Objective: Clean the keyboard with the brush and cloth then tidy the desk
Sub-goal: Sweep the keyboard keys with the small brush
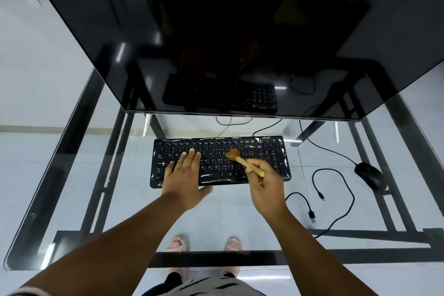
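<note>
head-worn wide view looks steeply down, close over desk (72,175).

Brush (242,160) bristles blurred; monitor (216,31) top cut off.

Left arm: extended forward from near left, forearm bare.
Left hand (183,176): palm down, fingers straight, thumb spread to the right, lying flat.
Right arm: extended forward from near right.
Right hand (265,186): fingers curled, pinching a slender handle, wrist slightly bent inward.
</note>
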Demonstrator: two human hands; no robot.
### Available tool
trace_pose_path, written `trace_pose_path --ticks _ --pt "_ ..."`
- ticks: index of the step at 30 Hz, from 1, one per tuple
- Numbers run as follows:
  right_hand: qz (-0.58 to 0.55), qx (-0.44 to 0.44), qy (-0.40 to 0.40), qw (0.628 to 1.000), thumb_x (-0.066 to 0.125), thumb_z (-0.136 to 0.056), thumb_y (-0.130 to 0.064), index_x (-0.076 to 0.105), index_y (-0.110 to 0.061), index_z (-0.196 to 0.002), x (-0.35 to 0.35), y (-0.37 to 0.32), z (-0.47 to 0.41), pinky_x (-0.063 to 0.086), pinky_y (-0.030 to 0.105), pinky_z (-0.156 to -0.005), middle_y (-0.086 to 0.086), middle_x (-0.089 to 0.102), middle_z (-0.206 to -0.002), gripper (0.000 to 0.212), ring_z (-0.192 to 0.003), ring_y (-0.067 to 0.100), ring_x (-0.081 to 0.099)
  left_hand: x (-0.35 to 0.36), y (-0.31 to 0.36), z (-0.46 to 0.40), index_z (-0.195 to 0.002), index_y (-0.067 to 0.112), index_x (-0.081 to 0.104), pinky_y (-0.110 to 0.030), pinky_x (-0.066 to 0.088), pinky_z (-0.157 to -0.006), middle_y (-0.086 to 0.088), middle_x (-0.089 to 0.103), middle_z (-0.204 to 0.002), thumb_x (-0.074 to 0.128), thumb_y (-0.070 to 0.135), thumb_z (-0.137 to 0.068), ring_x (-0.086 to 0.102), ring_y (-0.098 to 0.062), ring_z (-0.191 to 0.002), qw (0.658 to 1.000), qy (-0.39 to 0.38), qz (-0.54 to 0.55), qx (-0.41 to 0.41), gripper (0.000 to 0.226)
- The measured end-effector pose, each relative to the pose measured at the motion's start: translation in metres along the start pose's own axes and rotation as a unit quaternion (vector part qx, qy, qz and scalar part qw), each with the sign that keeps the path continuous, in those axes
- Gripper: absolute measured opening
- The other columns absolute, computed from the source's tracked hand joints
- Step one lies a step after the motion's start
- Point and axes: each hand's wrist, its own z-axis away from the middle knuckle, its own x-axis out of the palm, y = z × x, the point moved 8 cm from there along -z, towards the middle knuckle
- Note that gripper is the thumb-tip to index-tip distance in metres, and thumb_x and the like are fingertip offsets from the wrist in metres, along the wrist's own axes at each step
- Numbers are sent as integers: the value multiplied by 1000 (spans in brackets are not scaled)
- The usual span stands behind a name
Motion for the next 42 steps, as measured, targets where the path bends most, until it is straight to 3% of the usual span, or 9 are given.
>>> trace_pose_path --ticks 5,10,14,18,22,27,31,35,42 --pt "36 30 84 995 58 -93 -13 66 -22 -103 -27 16 3 39 23 -53 -7 66 -79 15 -59 10 54 0 18 -1 -154 20 1 -47 9 -119 2 -4 -163 46 69 -83 0 -27 -149 1000 11 3 -13 98" --pt "39 -5 9 999 59 -92 -12 67 -22 -103 -28 12 5 39 19 -48 -8 67 -76 17 -54 10 53 6 38 -4 -154 19 -2 -43 6 -119 4 -9 -162 44 67 -86 -5 -16 -149 1000 10 1 27 95" --pt "29 47 114 992 57 -93 -13 66 -20 -106 -59 31 4 40 10 -55 -8 67 -81 17 -65 5 58 14 54 -4 -154 21 -7 -41 3 -120 6 -15 -161 43 65 -87 -11 -13 -148 999 -8 4 49 94" --pt "23 30 29 999 59 -93 -14 67 -24 -106 -55 32 1 41 14 -54 -10 67 -82 18 -61 5 55 18 65 -4 -153 22 -11 -39 2 -120 6 -19 -160 42 64 -88 -13 -12 -148 998 -16 0 55 94" --pt "55 43 119 990 55 -94 -15 66 -17 -109 -81 42 -4 39 13 -59 -4 67 -83 19 -70 8 58 19 70 -5 -153 21 -9 -39 3 -119 4 -17 -160 42 64 -88 -11 -14 -148 999 -18 1 35 94" --pt "59 11 37 997 56 -94 -17 65 -24 -106 -71 39 -6 40 17 -54 -10 65 -75 16 -59 8 54 20 72 -5 -153 20 -8 -40 7 -120 3 -15 -161 44 64 -88 -10 -15 -148 1000 -19 -4 22 95" --pt "82 39 100 991 54 -95 -18 64 -19 -112 -87 49 -5 41 20 -60 -5 67 -85 20 -68 6 56 20 73 -5 -154 19 -7 -40 7 -120 3 -14 -161 45 63 -88 -10 -15 -148 1000 -15 0 18 95" --pt "49 5 19 999 57 -94 -18 66 -25 -109 -70 41 0 41 16 -57 -12 66 -82 19 -64 6 55 20 72 -5 -153 19 -8 -40 6 -120 3 -15 -161 45 63 -88 -11 -14 -148 1000 -12 4 17 94" --pt "57 5 66 996 56 -95 -18 65 -24 -109 -74 36 -4 42 17 -59 -10 67 -82 18 -68 6 57 18 62 0 -154 19 -7 -39 3 -119 4 -13 -161 45 62 -89 -10 -14 -148 1000 -6 19 17 94"
